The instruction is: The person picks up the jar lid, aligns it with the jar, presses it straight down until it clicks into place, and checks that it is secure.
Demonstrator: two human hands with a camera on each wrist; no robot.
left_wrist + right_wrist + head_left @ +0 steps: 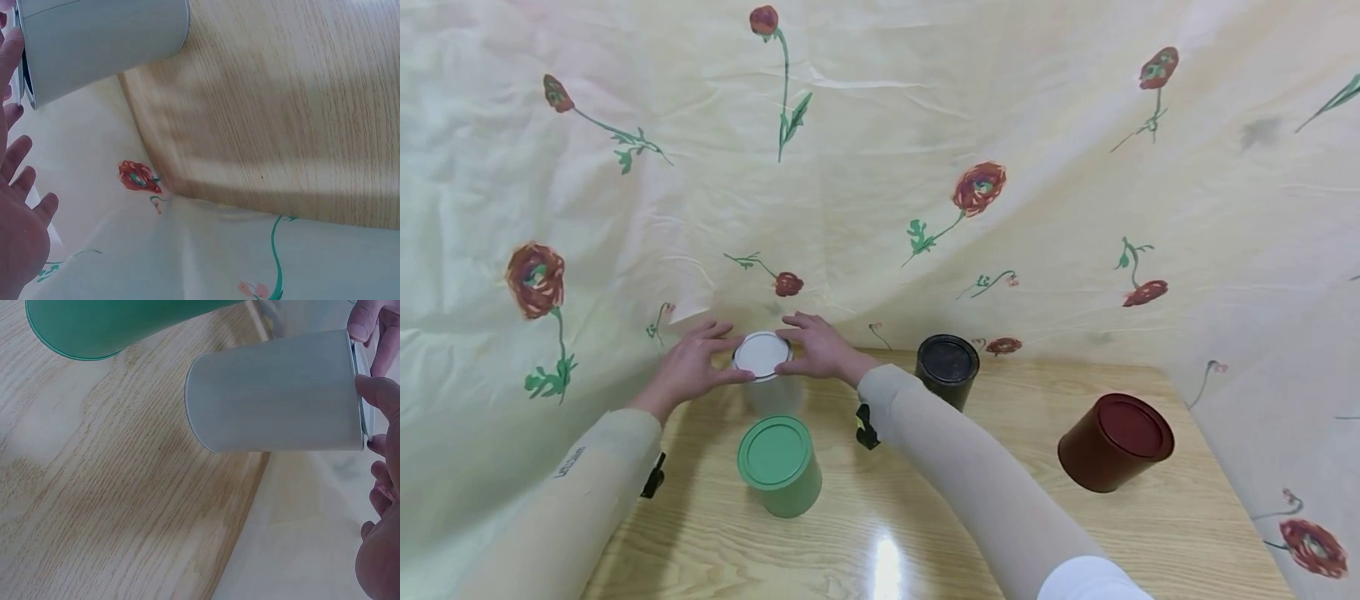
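Note:
A white lid (762,354) sits at the top of a white cylindrical can (773,398) near the back left of the table. In the right wrist view a narrow dark gap shows between the lid and the rim of the can (275,397). My left hand (688,367) holds the lid's left edge with thumb and fingers. On the opposite side my right hand (822,346) grips the lid's edge, its thumb at the near side and index finger at the far side. Some of the fingers on the lid are hidden in the wrist views.
A green lidded can (797,490) stands just in front of the white one. Behind my right forearm is a black can (951,367), and a dark red can (1112,442) stands farther right. Flower-patterned cloth (865,125) hangs behind the wooden table (1165,517).

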